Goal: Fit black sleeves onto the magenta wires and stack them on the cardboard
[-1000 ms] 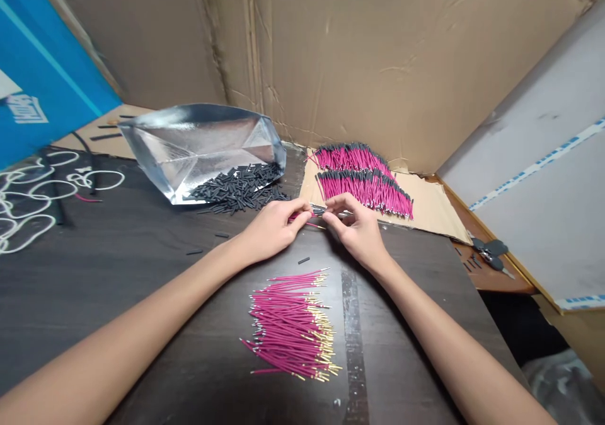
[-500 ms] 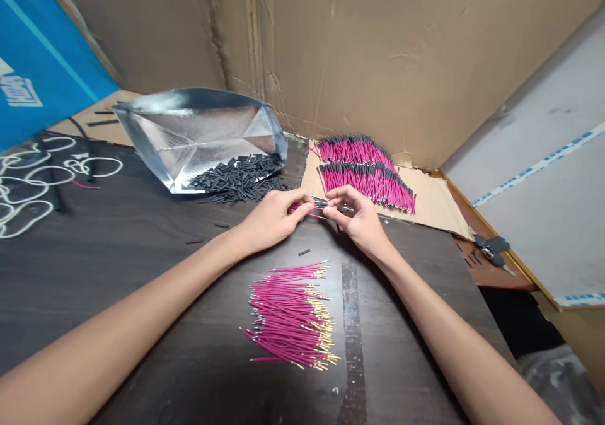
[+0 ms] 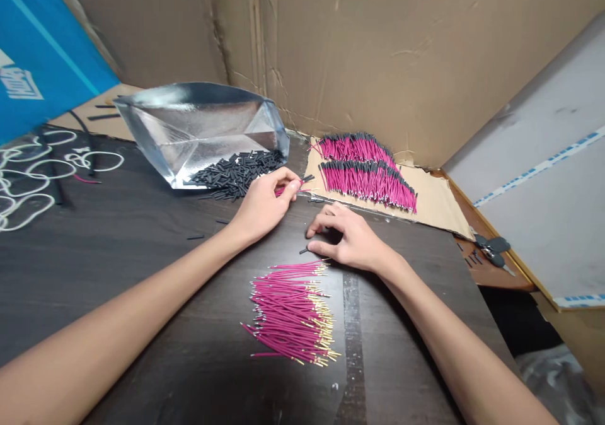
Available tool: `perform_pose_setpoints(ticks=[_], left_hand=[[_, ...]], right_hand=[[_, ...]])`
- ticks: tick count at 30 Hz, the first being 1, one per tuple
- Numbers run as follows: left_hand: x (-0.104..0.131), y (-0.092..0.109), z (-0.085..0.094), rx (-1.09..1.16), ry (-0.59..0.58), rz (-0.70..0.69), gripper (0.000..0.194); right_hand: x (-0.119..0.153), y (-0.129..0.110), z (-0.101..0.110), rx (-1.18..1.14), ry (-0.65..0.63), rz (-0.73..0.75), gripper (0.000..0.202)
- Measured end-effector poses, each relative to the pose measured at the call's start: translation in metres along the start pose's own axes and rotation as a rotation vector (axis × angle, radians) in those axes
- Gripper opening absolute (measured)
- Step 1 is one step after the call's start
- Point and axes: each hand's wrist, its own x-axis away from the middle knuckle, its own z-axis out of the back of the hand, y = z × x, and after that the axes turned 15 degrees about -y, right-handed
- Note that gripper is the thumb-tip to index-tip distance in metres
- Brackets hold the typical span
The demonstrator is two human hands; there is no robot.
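Observation:
My left hand [image 3: 269, 201] is closed round a few magenta wires [image 3: 282, 190], whose ends stick out to the right; at least one end carries a black sleeve. Lower and to the right, my right hand [image 3: 343, 232] has thumb and forefinger apart with nothing between them. A loose black sleeve [image 3: 303, 250] lies on the table by its thumb tip. Just below spreads a pile of magenta wires [image 3: 288, 311] with gold tips on the right and silver tips on the left. Black sleeves [image 3: 236, 173] are heaped at the mouth of a silver foil bag [image 3: 203, 119].
Two rows of black-sleeved magenta wires [image 3: 368, 182] rest on a cardboard sheet [image 3: 439, 207] at the back right. White cord loops [image 3: 42, 176] lie at the left. Scissors [image 3: 494, 248] lie on a lower shelf at the right. A cardboard wall [image 3: 350, 53] stands behind.
My hands have moved apart. The right has come down toward the loose sleeve with its fingers opened, while the left has shifted slightly left, still gripping the wires.

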Motion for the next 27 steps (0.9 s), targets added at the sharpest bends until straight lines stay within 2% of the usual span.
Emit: perform_pose_setpoints(ticks=[10, 13, 16, 20, 22, 27], left_hand=[[0.002, 0.005, -0.002, -0.043, -0.047, -0.006, 0.024], [0.002, 0.004, -0.002, -0.049, -0.052, -0.015, 0.024], [0.002, 0.003, -0.003, -0.054, -0.069, -0.030, 0.025], [0.003, 0.005, -0.003, -0.064, -0.119, -0.044, 0.026], [0.004, 0.006, -0.002, -0.085, -0.152, -0.050, 0.027], [0.005, 0.007, -0.002, -0.128, -0.200, -0.071, 0.030]], right_hand=[[0.000, -0.016, -0.009, 0.066, -0.081, 0.062, 0.014], [-0.002, -0.015, -0.014, 0.075, -0.062, 0.059, 0.016], [-0.005, -0.008, -0.018, -0.016, 0.081, 0.040, 0.016], [-0.007, 0.002, -0.019, -0.145, 0.421, -0.087, 0.015], [-0.007, 0.005, -0.018, -0.181, 0.535, -0.137, 0.015], [-0.006, 0.005, -0.015, -0.192, 0.584, -0.152, 0.016]])
